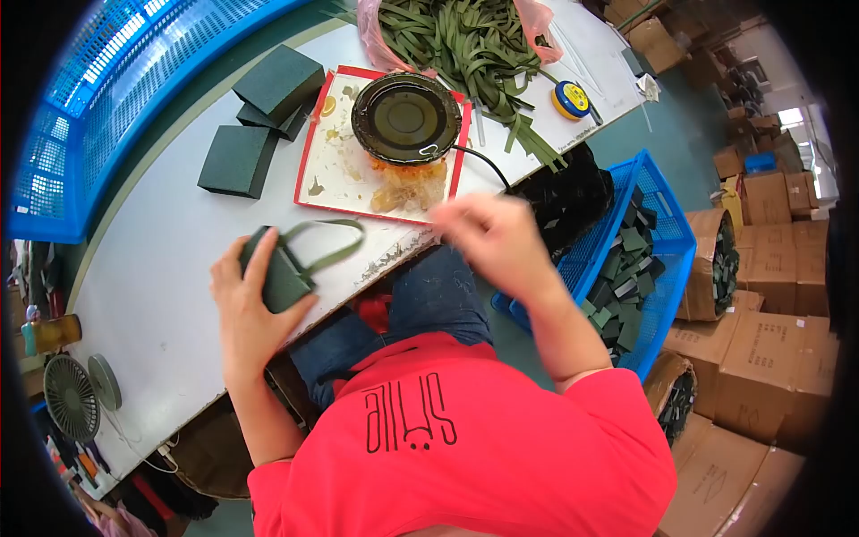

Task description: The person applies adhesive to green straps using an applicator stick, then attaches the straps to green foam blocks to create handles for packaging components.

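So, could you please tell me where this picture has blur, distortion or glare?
Head view: motion smears the right hand, while the left hand and held box look fairly sharp; head view: the wide lens seems to bow the table edge, and the corners go black; head view: a bright patch at far right is washed out.

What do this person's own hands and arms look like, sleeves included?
The left hand and right hand are ungloved, the right one blurred. No watch or bracelet shows. The forearms are bare below short, plain red T-shirt sleeves.
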Demonstrator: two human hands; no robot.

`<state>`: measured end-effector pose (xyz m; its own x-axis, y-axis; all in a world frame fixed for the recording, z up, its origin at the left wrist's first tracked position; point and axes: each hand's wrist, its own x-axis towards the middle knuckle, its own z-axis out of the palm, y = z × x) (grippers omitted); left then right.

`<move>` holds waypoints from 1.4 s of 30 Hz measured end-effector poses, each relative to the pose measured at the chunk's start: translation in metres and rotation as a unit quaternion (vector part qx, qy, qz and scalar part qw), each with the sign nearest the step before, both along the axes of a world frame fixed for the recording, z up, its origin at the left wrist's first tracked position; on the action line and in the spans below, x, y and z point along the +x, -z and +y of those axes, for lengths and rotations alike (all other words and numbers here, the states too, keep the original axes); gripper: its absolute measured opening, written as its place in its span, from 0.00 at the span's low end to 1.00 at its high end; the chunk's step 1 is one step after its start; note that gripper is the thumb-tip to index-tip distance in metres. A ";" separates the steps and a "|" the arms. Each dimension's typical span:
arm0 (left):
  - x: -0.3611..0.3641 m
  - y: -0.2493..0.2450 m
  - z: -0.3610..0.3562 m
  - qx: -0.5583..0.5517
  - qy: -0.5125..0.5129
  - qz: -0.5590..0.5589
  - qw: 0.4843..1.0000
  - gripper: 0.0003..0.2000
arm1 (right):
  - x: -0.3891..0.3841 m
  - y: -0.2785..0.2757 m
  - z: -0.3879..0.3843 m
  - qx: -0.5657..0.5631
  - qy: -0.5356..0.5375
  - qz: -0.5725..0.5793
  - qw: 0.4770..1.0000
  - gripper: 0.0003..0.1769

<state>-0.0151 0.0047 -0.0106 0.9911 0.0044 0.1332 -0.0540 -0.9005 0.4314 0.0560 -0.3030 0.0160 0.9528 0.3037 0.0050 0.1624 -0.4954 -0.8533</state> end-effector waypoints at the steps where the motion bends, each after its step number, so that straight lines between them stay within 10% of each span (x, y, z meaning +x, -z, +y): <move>1: -0.001 0.000 0.006 0.013 -0.025 0.014 1.000 0.43 | 0.016 0.001 -0.015 -0.063 0.062 -0.058 0.994 0.10; 5: -0.005 -0.006 0.027 0.008 -0.085 0.049 0.995 0.33 | 0.078 0.043 -0.076 -0.274 0.104 -0.239 0.926 0.08; 14: -0.012 0.014 0.060 -0.200 -0.228 0.079 0.950 0.12 | 0.106 0.060 -0.098 -0.361 0.045 -0.261 0.894 0.08; 22: -0.012 0.000 0.057 -0.084 -0.055 -0.254 0.962 0.16 | 0.103 0.056 -0.081 -0.026 0.144 -0.158 0.976 0.05; 29: -0.004 -0.014 0.028 -0.099 0.060 -0.050 0.992 0.12 | 0.082 0.038 -0.063 0.255 0.179 0.012 0.950 0.11; 34: -0.001 -0.020 0.020 0.051 0.046 0.037 0.997 0.38 | 0.042 0.022 -0.038 0.276 0.129 0.107 0.946 0.12; 42: 0.000 -0.014 0.011 0.045 0.029 0.048 0.997 0.38 | 0.041 0.027 -0.005 0.326 0.114 0.173 0.922 0.12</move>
<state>-0.0151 0.0158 0.0036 0.9976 -0.0604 0.0346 -0.0688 -0.9327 0.3541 0.0974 -0.3076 -0.0112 0.9701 0.1357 -0.2014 -0.2215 0.1537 -0.9630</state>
